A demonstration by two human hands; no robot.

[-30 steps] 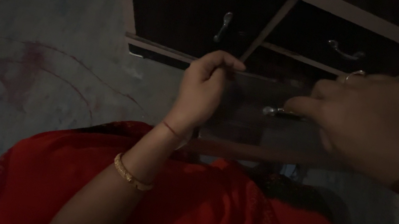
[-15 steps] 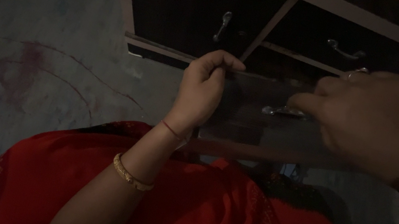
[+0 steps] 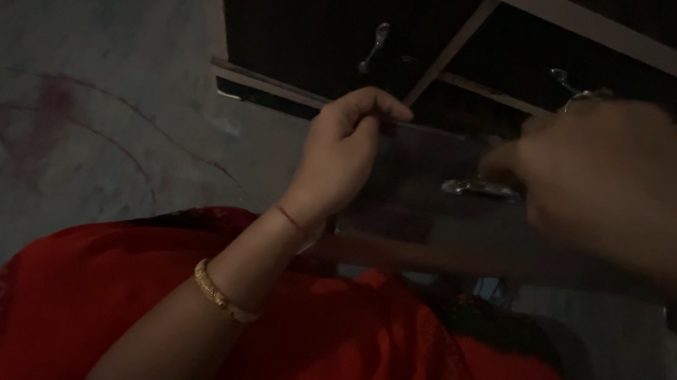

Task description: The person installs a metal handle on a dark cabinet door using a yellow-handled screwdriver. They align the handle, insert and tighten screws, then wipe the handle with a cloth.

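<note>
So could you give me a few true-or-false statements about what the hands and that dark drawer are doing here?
1. The left hand grips the top edge of the drawer front. True.
2. The right hand rests flat on the floor. False: it is raised by the drawer's metal handle, blurred.
3. The left wrist wears a gold bangle. True.
4. The cloth over the lap is blue. False: the cloth is red.
5. The cabinet behind is white. False: it is dark with pale edging.

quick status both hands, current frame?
Left hand: closed, fingers gripping the top edge of the dark drawer.
Right hand: blurred, next to the drawer's metal handle; grip cannot be told.
</note>
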